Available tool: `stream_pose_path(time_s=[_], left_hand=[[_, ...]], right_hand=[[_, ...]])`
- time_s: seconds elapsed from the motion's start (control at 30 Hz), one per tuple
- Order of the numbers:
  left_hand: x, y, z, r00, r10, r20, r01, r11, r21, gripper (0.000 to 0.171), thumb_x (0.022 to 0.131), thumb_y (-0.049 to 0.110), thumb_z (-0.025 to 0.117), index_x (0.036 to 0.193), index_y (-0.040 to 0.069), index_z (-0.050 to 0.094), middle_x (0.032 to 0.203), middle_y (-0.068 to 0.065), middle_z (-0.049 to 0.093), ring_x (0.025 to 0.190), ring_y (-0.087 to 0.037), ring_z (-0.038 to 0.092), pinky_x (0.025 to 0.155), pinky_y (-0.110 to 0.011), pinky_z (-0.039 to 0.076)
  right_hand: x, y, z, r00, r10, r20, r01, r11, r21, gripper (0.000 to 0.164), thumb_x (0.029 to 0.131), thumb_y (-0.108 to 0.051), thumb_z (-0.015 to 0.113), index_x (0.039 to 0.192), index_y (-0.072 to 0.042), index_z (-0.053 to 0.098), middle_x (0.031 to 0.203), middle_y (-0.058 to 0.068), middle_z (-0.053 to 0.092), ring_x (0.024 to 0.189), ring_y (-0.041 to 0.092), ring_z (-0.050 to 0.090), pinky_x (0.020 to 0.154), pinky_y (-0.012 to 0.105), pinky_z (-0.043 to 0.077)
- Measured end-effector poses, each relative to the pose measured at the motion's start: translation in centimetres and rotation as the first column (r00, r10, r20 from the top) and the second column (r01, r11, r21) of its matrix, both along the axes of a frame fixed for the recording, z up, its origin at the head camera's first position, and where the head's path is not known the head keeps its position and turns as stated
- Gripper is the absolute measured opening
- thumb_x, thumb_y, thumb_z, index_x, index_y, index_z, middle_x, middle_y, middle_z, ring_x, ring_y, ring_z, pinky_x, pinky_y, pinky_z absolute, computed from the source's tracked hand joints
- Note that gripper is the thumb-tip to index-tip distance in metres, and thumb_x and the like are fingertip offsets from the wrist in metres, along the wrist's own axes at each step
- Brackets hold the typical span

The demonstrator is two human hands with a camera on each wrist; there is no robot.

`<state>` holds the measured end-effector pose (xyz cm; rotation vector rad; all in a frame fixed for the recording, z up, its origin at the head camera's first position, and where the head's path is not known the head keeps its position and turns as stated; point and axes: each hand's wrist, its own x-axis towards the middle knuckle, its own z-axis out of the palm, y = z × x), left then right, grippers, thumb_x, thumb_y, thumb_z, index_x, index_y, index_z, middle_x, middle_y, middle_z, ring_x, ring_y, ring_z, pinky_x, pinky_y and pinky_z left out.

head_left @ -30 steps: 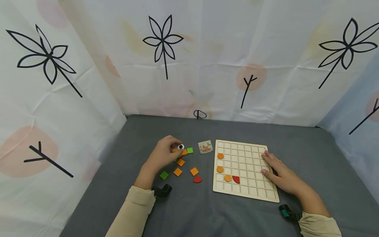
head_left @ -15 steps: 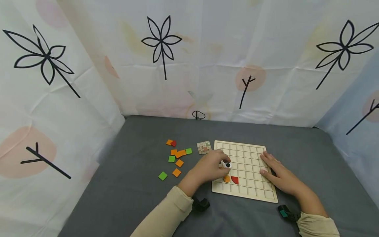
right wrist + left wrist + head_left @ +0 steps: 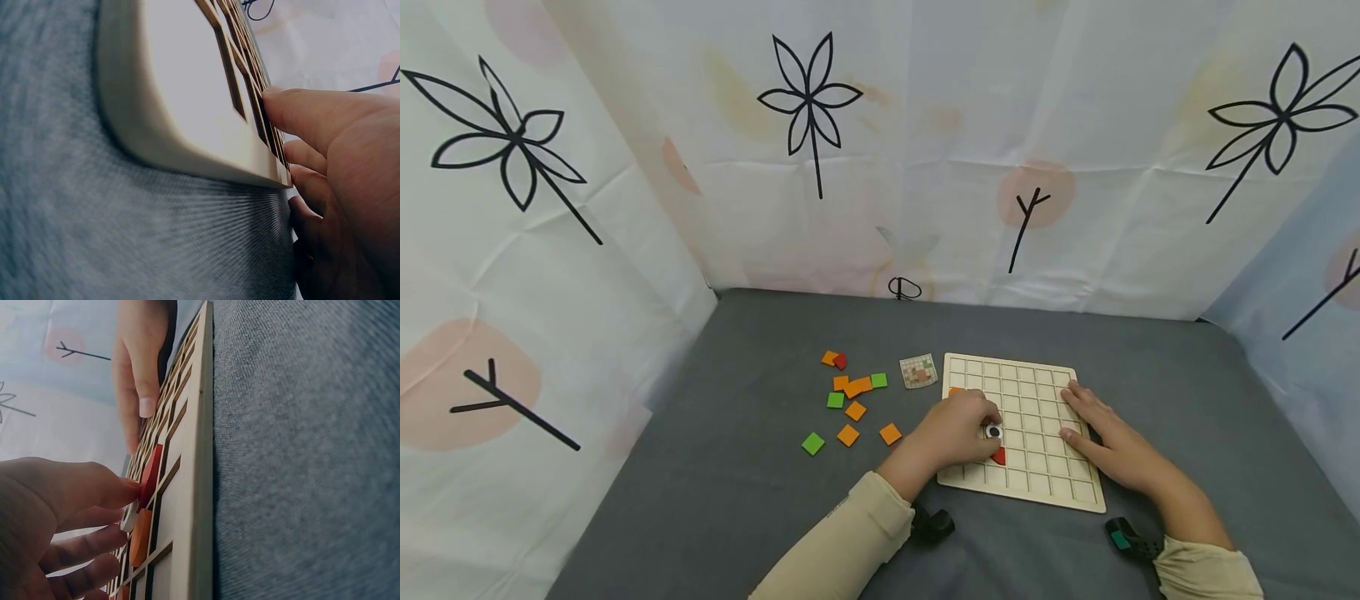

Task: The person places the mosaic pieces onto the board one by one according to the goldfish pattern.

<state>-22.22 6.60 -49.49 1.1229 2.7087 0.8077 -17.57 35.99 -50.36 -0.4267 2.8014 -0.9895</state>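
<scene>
A pale wooden grid board [image 3: 1037,417] lies on the grey cloth. Over its left part, my left hand [image 3: 955,429] pinches a small white disc with a black dot [image 3: 994,432] between thumb and fingers. In the left wrist view that disc [image 3: 129,519] is at the grid, close beside a red quarter-round piece [image 3: 150,476] and an orange round piece [image 3: 141,537]. Another orange piece [image 3: 956,390] shows just past the hand, which covers part of the board. My right hand [image 3: 1120,446] rests with extended fingers on the board's right edge.
Left of the board lie loose orange squares [image 3: 847,435], green squares [image 3: 812,443] and a red piece [image 3: 840,361]. A small card with a printed grid [image 3: 918,371] is near the board's far left corner. Printed cloth walls [image 3: 940,208] stand behind the table.
My left hand has carried the white disc from the loose pieces rightward over the board, then slightly farther right and nearer, beside the red piece. The right hand has stayed in place.
</scene>
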Motion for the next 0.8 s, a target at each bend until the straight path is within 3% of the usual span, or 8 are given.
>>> stream_pose_path(time_s=[0.27,0.5,0.8], left_hand=[[0.19,-0.18,0.17,1.000,-0.004,0.016,0.004,1.000,-0.008,0.020,0.097,0.020,0.075,0.115,0.015,0.081,0.107,0.002,0.071,0.084,-0.003,0.058,0.072,-0.014,0.047],[0.14,-0.43,0.08,1.000,-0.008,-0.012,0.008,1.000,-0.006,0.018,0.100,0.019,0.072,0.116,0.015,0.081,0.106,0.002,0.071,0.084,-0.004,0.058,0.073,-0.015,0.048],[-0.17,-0.45,-0.29,1.000,-0.007,-0.016,0.007,1.000,0.003,0.016,0.101,0.022,0.072,0.112,0.017,0.082,0.100,0.003,0.068,0.078,-0.003,0.052,0.066,-0.015,0.043]], right_hand=[[0.06,0.05,-0.08,1.000,0.001,0.022,-0.001,1.000,-0.007,0.076,0.109,-0.033,0.061,0.168,-0.002,0.025,0.176,0.025,0.013,0.161,0.056,0.008,0.121,0.079,0.011],[0.09,0.06,-0.14,1.000,0.012,-0.002,-0.012,1.000,-0.019,0.075,0.109,-0.031,0.061,0.168,-0.001,0.025,0.176,0.026,0.013,0.161,0.056,0.008,0.124,0.077,0.007],[-0.03,0.02,0.06,1.000,0.010,-0.001,-0.010,1.000,-0.008,0.076,0.109,-0.032,0.060,0.169,-0.002,0.024,0.176,0.026,0.012,0.161,0.055,0.007,0.126,0.074,0.005]])
